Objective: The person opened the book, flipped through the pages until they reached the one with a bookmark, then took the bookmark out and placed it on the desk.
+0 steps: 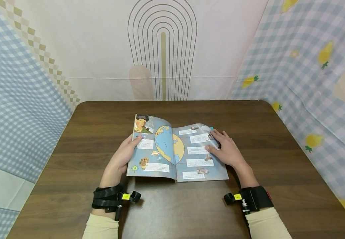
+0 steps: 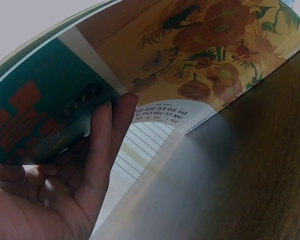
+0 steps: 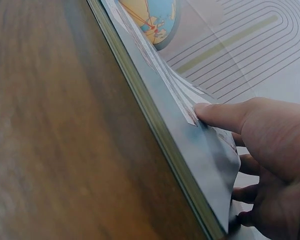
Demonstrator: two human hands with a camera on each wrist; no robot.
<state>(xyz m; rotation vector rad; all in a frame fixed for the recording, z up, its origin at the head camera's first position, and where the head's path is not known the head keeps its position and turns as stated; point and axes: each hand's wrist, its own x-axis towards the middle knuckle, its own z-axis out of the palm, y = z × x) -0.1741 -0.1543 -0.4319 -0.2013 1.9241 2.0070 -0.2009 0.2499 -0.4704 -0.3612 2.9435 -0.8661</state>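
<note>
Your left grip (image 1: pixel 124 153) pinches the left edge of the open book (image 1: pixel 175 149) over the bench (image 1: pixel 280 149); your right grip (image 1: pixel 228 151), partly hidden, seems to pinch the right page (image 1: pixel 197 157). Page-turning looks underway, calling for lifting that page singly.

From where I stand, soft, even light covers the tabletop (image 1: pixel 179 214) and brightens the pale wall cloth (image 1: pixel 220 43); it seems to come from above. A greyish sheen spreads toward the tabletop's near edge, and a whitish gleam touches the open book (image 1: pixel 163 149) at its far right corner. Faint shadow lies along its near side. The left wrist view is dimmer, the book's underside shaded and the left hand (image 2: pixel 65 185) partly dark. In the right wrist view, the tabletop blurs into soft focus.
</note>
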